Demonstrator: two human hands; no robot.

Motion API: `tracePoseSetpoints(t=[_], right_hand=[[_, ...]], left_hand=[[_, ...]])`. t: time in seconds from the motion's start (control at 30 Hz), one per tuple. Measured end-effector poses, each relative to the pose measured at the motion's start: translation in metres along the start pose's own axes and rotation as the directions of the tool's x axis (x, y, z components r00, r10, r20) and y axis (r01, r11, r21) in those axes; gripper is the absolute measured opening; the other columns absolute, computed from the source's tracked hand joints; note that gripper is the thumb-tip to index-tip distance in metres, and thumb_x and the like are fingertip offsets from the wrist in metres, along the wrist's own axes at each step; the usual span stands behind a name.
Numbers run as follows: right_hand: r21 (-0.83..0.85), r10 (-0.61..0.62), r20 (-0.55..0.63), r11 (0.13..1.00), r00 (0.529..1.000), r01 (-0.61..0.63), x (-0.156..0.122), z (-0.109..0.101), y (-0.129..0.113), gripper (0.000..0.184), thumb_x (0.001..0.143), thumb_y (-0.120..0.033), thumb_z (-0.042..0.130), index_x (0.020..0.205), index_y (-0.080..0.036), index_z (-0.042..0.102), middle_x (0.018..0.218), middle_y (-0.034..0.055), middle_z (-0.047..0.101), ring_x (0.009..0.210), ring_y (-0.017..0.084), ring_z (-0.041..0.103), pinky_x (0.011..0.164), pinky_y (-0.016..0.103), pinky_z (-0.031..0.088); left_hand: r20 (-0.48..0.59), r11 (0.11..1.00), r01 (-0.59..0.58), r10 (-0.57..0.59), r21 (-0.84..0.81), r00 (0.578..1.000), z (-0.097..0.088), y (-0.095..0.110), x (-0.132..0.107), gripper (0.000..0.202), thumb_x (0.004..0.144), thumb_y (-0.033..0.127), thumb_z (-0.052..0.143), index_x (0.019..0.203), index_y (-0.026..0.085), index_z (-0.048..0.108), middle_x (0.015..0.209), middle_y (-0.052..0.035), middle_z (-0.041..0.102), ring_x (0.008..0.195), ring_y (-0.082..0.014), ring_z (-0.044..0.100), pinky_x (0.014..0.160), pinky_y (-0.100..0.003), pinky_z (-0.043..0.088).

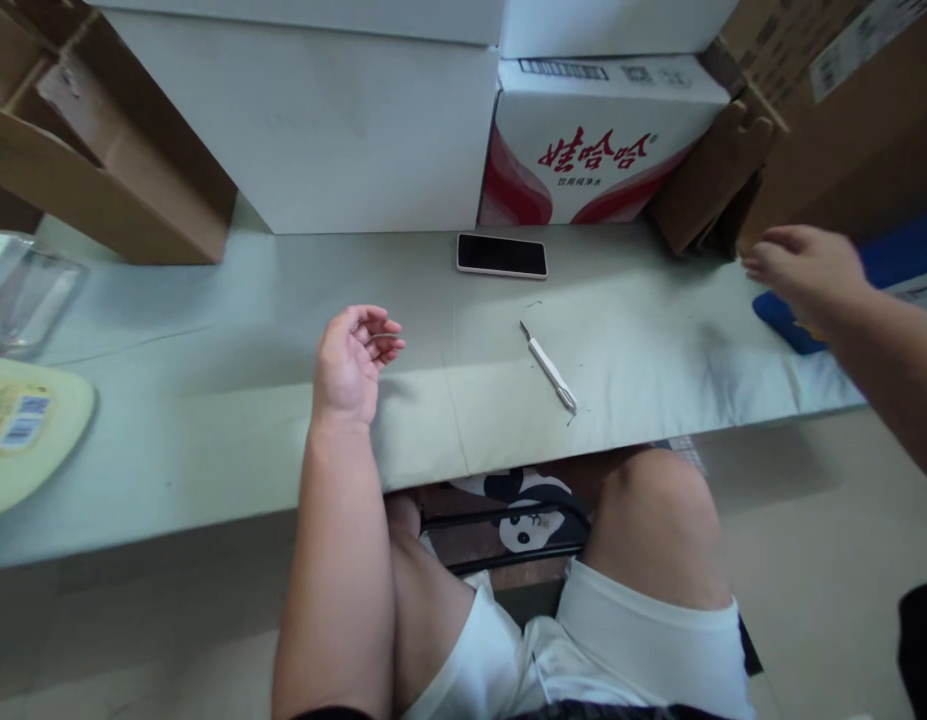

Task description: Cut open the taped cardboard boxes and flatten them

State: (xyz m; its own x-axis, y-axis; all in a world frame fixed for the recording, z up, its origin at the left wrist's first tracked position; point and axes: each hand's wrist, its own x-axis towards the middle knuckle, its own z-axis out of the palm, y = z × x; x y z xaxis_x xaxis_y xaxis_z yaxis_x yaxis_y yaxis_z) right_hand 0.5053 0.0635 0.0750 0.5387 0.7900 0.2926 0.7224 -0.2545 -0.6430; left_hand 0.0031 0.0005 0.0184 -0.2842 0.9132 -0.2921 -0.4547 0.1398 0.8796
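My left hand (352,362) hovers over the near half of the cloth-covered table (230,340), palm turned inward. Its fingers are loosely curled and apart, with nothing in them. To its right lies a slim white-handled tool (551,370) with a thin metal tip and a silvery lower end. A few tiny dark bits are scattered around the tool. My right hand (808,265) is at the far right, above the blue item (778,318) and near the cardboard. Its fingers are bunched together; anything between them is hidden.
A phone (502,257) with a dark screen lies before the white-and-red carton (583,160). Cardboard boxes (133,190) stand at the left, and a large brown carton (860,130) at the right. A pale yellow bottle (35,430) and a clear plastic package (35,295) lie left.
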Motion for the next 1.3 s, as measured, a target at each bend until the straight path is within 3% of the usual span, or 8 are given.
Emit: tracePoseSetpoints(t=[0.17,0.37,0.53,0.7,0.93,1.07,1.2,1.3], right_hand=[[-0.038,0.091,0.291,0.996,0.952,-0.083,-0.055,0.005,-0.019,0.019,0.081,-0.003,0.073,0.096,-0.012,0.081,0.077,0.0142,0.077,0.053,0.011,0.066,0.059,0.033,0.047],[0.026,-0.158,0.551,0.985,0.819,0.173,-0.101,0.043,-0.085,0.023,0.078,-0.014,0.08,0.099,-0.023,0.082,0.083,0.0057,0.077,0.065,0.016,0.069,0.07,0.034,0.053],[0.218,-0.511,0.652,0.834,0.561,0.506,-0.158,0.128,-0.181,0.025,0.088,-0.019,0.064,0.109,-0.017,0.078,0.101,0.0109,0.078,0.074,0.02,0.071,0.081,0.042,0.06],[0.39,-0.658,0.669,0.707,0.347,0.59,-0.219,0.217,-0.295,0.034,0.09,-0.018,0.06,0.121,-0.016,0.073,0.126,0.0134,0.074,0.1,0.022,0.073,0.102,0.039,0.055],[0.543,-0.845,0.521,0.434,0.116,0.719,-0.257,0.274,-0.443,0.036,0.089,-0.012,0.052,0.12,-0.021,0.066,0.171,-0.0053,0.031,0.134,0.019,0.06,0.119,0.04,0.047],[0.511,-0.801,0.553,0.542,0.228,0.667,-0.268,0.29,-0.487,0.045,0.09,-0.018,0.026,0.105,-0.01,0.068,0.157,-0.0015,0.048,0.136,0.019,0.058,0.115,0.05,0.04],[0.478,-0.772,0.572,0.588,0.278,0.652,-0.272,0.295,-0.491,0.014,0.088,-0.015,0.05,0.089,-0.013,0.063,0.126,0.0005,0.069,0.127,0.017,0.063,0.117,0.044,0.042],[0.491,-0.81,0.518,0.545,0.276,0.68,-0.272,0.281,-0.463,0.012,0.091,-0.014,0.052,0.094,-0.017,0.063,0.125,0.0032,0.067,0.127,0.021,0.062,0.117,0.039,0.045]], left_hand=[[0.002,0.998,-0.031,0.031,-0.048,1.0,-0.005,0.002,-0.004,0.031,0.086,0.048,0.06,0.072,0.021,0.065,0.082,-0.0054,0.069,0.066,-0.0149,0.063,0.06,-0.027,0.045],[-0.037,0.988,-0.073,0.069,-0.133,0.997,-0.018,0.01,-0.012,0.033,0.084,0.051,0.059,0.075,0.02,0.066,0.09,-0.0061,0.07,0.07,-0.0143,0.064,0.062,-0.026,0.044],[-0.098,0.965,-0.074,0.051,-0.25,0.994,-0.027,0.027,-0.017,0.027,0.081,0.045,0.058,0.072,0.02,0.063,0.078,-0.0033,0.065,0.062,-0.0128,0.06,0.061,-0.026,0.042],[-0.172,0.948,-0.016,-0.041,-0.319,0.984,-0.034,0.037,-0.021,0.021,0.078,0.038,0.057,0.069,0.02,0.06,0.065,0.0008,0.055,0.055,-0.0098,0.052,0.057,-0.023,0.039],[-0.244,0.933,-0.087,-0.001,-0.35,0.97,-0.055,0.043,-0.016,0.023,0.079,0.039,0.054,0.066,0.02,0.056,0.065,-0.0004,0.052,0.056,-0.0109,0.049,0.059,-0.025,0.039],[-0.266,0.932,-0.12,0.026,-0.341,0.964,-0.062,0.047,-0.013,0.023,0.078,0.039,0.053,0.066,0.02,0.056,0.066,-0.0002,0.049,0.056,-0.0105,0.046,0.058,-0.025,0.037],[-0.301,0.932,-0.14,0.035,-0.334,0.953,-0.065,0.047,-0.012,0.019,0.075,0.037,0.054,0.067,0.02,0.053,0.068,0.0008,0.046,0.057,-0.0099,0.045,0.059,-0.025,0.037],[-0.531,0.888,-0.349,0.149,-0.3,0.834,-0.069,0.047,-0.014,0.016,0.075,0.032,0.05,0.067,0.022,0.041,0.066,0.0035,0.035,0.055,-0.0101,0.039,0.058,-0.025,0.031]])
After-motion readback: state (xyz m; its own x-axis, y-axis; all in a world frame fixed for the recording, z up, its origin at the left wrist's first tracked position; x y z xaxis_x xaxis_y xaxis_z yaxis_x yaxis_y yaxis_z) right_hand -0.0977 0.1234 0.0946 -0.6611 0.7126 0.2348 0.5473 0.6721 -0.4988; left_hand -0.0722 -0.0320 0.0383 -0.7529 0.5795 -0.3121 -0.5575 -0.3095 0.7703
